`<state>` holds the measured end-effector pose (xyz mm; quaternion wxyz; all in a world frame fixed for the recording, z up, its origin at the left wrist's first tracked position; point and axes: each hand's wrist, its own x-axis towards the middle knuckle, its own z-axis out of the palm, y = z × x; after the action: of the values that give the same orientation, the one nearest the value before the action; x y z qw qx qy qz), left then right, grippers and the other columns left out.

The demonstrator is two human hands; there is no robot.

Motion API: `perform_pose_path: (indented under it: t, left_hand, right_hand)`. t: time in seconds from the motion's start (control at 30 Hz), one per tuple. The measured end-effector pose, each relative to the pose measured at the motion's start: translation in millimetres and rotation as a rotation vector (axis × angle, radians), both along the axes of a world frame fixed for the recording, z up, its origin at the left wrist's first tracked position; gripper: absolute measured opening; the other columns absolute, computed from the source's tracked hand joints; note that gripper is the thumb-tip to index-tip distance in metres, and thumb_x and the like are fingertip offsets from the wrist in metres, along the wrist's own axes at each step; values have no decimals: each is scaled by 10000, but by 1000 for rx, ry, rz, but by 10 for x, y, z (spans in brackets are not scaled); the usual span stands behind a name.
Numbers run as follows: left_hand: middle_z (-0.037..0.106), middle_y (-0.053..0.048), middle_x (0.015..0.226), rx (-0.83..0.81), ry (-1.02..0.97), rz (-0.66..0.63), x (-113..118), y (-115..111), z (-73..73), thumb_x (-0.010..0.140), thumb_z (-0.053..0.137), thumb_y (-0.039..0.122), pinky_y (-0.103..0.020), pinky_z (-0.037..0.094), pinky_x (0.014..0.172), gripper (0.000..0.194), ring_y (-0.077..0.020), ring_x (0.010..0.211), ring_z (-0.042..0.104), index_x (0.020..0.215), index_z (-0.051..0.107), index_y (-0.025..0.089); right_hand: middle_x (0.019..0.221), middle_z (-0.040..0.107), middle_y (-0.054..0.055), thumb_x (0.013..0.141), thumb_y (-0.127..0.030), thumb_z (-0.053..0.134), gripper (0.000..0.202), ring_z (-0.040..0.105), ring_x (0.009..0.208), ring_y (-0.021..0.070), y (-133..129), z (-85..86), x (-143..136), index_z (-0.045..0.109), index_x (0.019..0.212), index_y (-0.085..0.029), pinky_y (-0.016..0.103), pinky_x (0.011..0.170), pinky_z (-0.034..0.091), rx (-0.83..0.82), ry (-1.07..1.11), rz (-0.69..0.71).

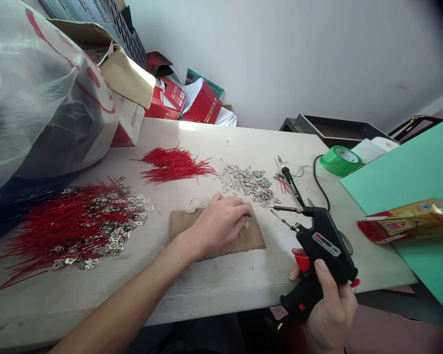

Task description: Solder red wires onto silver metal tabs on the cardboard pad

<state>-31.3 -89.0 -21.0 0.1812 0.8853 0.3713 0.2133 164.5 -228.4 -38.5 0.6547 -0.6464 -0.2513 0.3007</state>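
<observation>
Soldering gun (324,238) sits inside the curled right fingers (294,272).

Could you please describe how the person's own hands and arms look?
The left hand and right hand wear no gloves, and no ring shows. The slim left forearm has no sleeve or watch in view; the right forearm is hardly visible.

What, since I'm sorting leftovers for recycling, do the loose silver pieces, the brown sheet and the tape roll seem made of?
Loose silver pieces: probably metal, bright and shiny, with small glints.
Brown sheet: likely cardboard, matte, with ragged edges.
Tape roll: seemingly plastic, glossy green, judging by its sheen; the exact plastic can't be told.
</observation>
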Motion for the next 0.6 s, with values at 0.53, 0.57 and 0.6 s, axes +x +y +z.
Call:
perform_pose_path:
  t: [0.53,0.57,0.6]
  left_hand:
    - [776,-38,1071,14,42,26,105,-86,-52,934,545,140,-397,337,820,216,-230,977,671,1132,600,208]
    - [775,-34,1065,4,39,28,104,-84,-50,932,538,130,-397,338,822,223,-228,978,672,1131,600,208]
    - [773,-30,1055,-5,35,31,104,-82,-46,931,529,121,-396,339,823,227,-226,979,672,1129,599,208]
  right_hand:
    - [838,758,107,901,-490,752,399,616,514,155,-14,-49,35,768,1010,-106,268,434,443,3,-7,-18]
    - [851,760,109,901,-485,753,393,615,514,154,-10,-42,27,766,1007,-108,271,439,446,3,-7,-19]
    - [858,762,108,900,-481,755,384,615,516,155,-6,-36,20,764,1001,-111,275,446,452,4,-3,-19]
